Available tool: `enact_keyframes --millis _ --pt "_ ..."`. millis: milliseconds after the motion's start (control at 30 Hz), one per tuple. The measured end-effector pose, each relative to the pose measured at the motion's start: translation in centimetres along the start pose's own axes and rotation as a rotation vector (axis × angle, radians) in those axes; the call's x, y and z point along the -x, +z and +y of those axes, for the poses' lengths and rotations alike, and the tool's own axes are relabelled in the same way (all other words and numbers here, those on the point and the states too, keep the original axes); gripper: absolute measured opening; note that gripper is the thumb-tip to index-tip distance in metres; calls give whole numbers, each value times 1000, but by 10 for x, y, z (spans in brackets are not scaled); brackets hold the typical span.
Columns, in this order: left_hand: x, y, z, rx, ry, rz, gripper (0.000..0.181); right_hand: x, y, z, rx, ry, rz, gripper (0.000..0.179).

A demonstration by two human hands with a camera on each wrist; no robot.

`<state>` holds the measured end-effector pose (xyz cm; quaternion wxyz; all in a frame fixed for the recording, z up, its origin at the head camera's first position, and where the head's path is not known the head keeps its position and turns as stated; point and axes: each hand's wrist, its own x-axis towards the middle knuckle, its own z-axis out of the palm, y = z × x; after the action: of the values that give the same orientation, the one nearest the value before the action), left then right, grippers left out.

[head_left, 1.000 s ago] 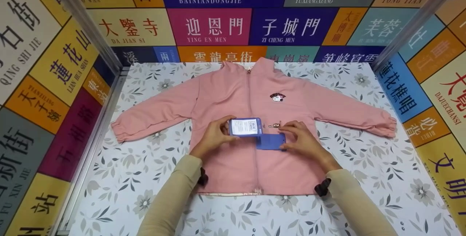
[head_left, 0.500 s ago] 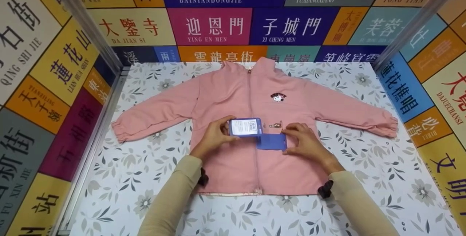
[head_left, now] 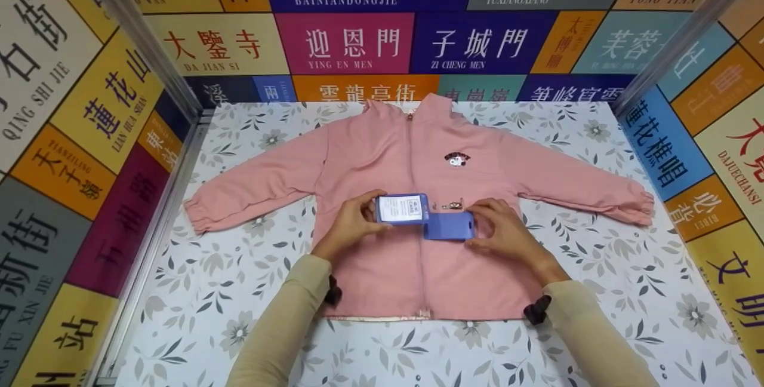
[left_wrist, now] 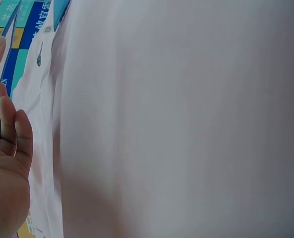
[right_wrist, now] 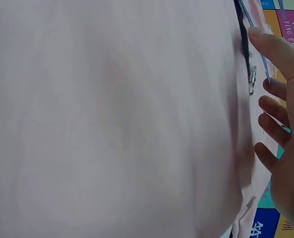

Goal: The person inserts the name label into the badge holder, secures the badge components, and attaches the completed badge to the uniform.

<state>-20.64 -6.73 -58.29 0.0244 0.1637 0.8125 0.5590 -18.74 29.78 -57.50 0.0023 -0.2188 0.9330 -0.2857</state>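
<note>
- Over the middle of a pink fabric zip-front jacket point(head_left: 370, 154), I hold a blue rectangular plastic card holder framing a white printed card point(head_left: 401, 208) and a plain blue rectangular plastic piece point(head_left: 450, 226).
- Left of the jacket's zip point(head_left: 421, 267), my left hand point(head_left: 351, 226) pinches the card holder by its outer end, thumb near me, fingers beyond.
- Right of the zip, my right hand point(head_left: 509, 233) pinches the plain piece's outer end between thumb and forefinger; the remaining fingers curve loosely.
- My hands are apart, with both blue pieces between them above the jacket; the pieces' inner ends meet or overlap, and I cannot tell whether they are joined.
- On the right half of the jacket, just beyond the plain piece, is a small shiny metal clip point(head_left: 455, 205).
- Farther up that half, toward the collar, sits a black-and-white cartoon patch point(head_left: 457, 159).
- Below the jacket's hem come my beige sleeves point(head_left: 268, 327), with a small dark device point(head_left: 538, 309) at each wrist.
- Under the jacket, its arms spread wide, lies a white cloth printed with grey leaves and flowers point(head_left: 239, 291).
- Behind the jacket's collar rises a wall of coloured panels with large characters point(head_left: 343, 43).
</note>
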Motion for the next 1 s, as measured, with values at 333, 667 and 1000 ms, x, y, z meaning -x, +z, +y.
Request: enact_keyframes --millis 333,667,1000 --pt "1 -2 1 -31 -1 -8 73 -8 -17 2 -111 -56 97 72" --pt "2 -3 -2 -29 -13 -14 72 -11 -32 3 -111 -25 150 73" --pt "3 -3 -3 -24 -8 -20 72 -15 -36 -4 -154 14 181 70"
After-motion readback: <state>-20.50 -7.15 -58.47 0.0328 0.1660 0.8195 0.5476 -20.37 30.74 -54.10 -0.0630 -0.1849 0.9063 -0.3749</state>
